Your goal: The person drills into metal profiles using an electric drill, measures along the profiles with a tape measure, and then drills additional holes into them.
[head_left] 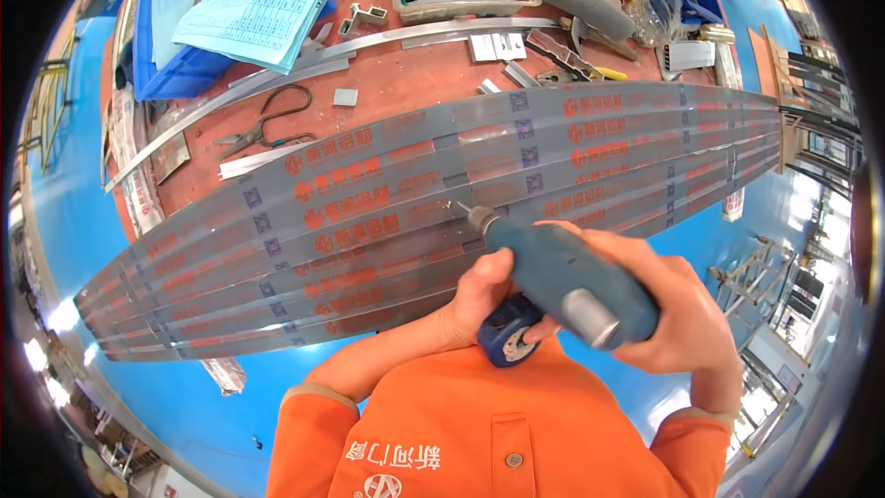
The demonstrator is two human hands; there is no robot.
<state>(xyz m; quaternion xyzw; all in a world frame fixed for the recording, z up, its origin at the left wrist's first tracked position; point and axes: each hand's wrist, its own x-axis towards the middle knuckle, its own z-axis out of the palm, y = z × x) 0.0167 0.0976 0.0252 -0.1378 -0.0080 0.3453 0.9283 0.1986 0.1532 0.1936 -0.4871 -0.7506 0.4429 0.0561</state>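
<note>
A blue power drill [572, 277] is held over grey film-wrapped profiles [406, 194], long bars lying side by side across the bench. My right hand [687, 304] wraps the rear of the drill body. My left hand [479, 300] is closed at its front underside, thumb against the casing; its other fingers are mostly hidden. Beneath the body shows a dark blue rounded part [510, 332], apparently the base of the drill. The thin drill bit [463, 207] points at the profiles' upper face, beside a few small bright shavings [449, 206]. I cannot tell whether the tip touches.
On the red bench [396, 74] beyond lie scissors [267, 124], metal offcuts [346, 97] and a long strip [396, 37]. A parts bin [466, 9] stands at the back, with papers [267, 14] over a blue tray [143, 46] to its left. Another blue bin [705, 0] is far right.
</note>
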